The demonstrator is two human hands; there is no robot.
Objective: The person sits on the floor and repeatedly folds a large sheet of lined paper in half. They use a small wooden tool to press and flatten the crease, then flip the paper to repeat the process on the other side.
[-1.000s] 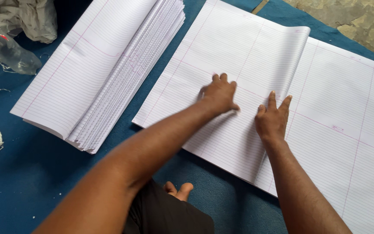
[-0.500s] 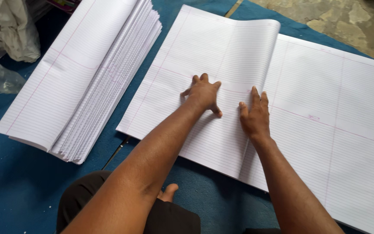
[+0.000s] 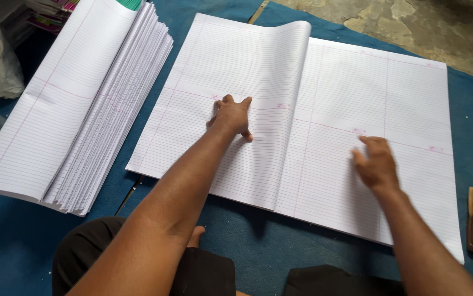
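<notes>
There is a single view, from a camera worn on the person's head. It looks steeply down and forward over the person's own forearms, close enough that the arms and knees fill the lower edge. The large ruled sheets (image 3: 324,126) lie at the centre, spread on a blue floor covering (image 3: 17,246). A stack of ruled paper (image 3: 77,109) takes the left side, and bare concrete floor (image 3: 411,24) shows at the top right corner.
</notes>
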